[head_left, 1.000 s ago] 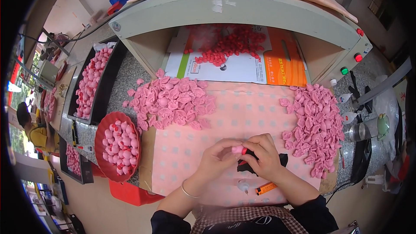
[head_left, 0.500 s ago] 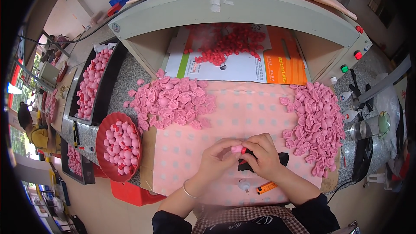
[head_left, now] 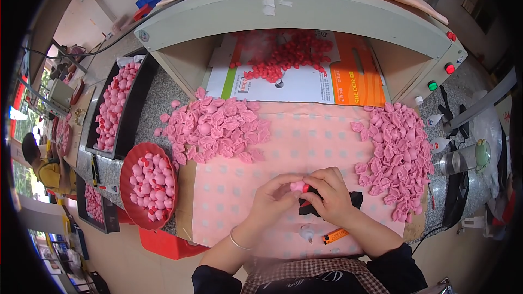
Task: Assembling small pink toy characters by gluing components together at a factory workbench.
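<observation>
My left hand (head_left: pixel 272 200) and my right hand (head_left: pixel 328 196) meet over the pink dotted cloth (head_left: pixel 234 196) near the table's front edge. Together they pinch a small pink piece (head_left: pixel 297 186) with a small red part (head_left: pixel 305 189) pressed against it. A black object (head_left: pixel 355 200) lies under my right hand. A heap of pink pieces (head_left: pixel 215 129) lies ahead to the left, and another heap of pink pieces (head_left: pixel 400 152) to the right.
A red bowl (head_left: pixel 131 171) of finished pink figures sits at the left edge. A black tray (head_left: pixel 111 110) holds more. Small red parts (head_left: pixel 286 54) lie under the shelf on printed cardboard. An orange lighter (head_left: pixel 334 236) and a glue bottle (head_left: pixel 308 232) lie near my wrists. A person (head_left: pixel 41 166) sits far left.
Both hands have stayed in place over the cloth, with only small finger movements on the pink piece.
</observation>
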